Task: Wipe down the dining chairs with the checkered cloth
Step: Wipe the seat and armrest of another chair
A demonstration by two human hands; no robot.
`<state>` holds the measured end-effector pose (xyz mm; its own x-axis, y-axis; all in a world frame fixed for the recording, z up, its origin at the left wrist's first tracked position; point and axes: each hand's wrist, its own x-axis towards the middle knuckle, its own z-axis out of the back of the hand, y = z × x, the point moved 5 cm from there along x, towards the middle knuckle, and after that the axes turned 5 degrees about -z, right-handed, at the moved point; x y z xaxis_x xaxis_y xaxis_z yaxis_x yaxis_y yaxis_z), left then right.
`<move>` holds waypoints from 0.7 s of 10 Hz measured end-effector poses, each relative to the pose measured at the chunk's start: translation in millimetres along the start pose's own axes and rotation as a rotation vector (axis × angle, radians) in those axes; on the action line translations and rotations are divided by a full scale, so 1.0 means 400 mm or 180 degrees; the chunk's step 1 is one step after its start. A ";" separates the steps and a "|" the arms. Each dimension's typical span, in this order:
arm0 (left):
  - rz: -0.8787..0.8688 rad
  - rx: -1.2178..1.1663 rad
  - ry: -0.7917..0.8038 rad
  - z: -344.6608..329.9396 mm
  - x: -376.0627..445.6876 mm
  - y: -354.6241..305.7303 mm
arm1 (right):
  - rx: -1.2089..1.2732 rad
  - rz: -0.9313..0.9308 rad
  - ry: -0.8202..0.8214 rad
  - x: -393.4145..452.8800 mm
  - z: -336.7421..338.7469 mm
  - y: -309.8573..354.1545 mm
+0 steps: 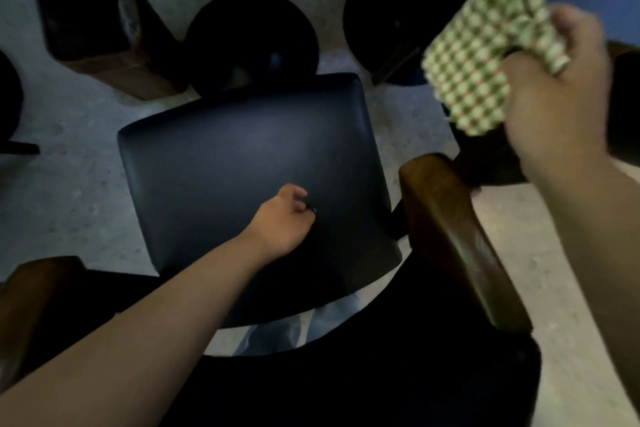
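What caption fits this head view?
Right hand holds the checkered cloth raised beside the chair seat; left hand rests on it.

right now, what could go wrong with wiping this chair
The checkered cloth is bunched in the right hand, held up off the chair, so only a small patch may meet the dark seat. The left hand sits curled on the seat and could block the wipe. Dim light may hide missed spots.

Bare forearms (180,291), light blue jeans (277,333).
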<state>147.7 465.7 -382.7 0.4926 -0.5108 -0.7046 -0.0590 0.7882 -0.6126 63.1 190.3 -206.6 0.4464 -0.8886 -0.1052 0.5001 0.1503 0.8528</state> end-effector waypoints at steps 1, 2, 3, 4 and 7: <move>-0.0176 0.0891 0.0163 -0.048 0.063 -0.044 | -0.0639 -0.0034 0.0266 0.103 0.011 -0.090; -0.0298 0.1596 0.0269 -0.088 0.130 -0.089 | -0.1092 -0.0534 0.0950 0.148 -0.066 -0.273; -0.0305 0.2426 0.0494 -0.112 0.204 -0.115 | -0.1548 -0.1078 0.1688 0.120 -0.164 -0.457; -0.0160 0.3037 0.0692 -0.107 0.263 -0.111 | -0.1747 -0.1423 0.2420 0.072 -0.244 -0.600; -0.0266 0.3181 0.0489 -0.111 0.311 -0.041 | -0.1115 -0.3059 0.2159 -0.011 -0.363 -0.775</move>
<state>171.6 374.0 -476.0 0.3408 -0.5605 -0.7548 0.7585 0.6383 -0.1316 13.6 210.4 -544.8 0.0294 -0.3126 -0.9494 0.9646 -0.2403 0.1089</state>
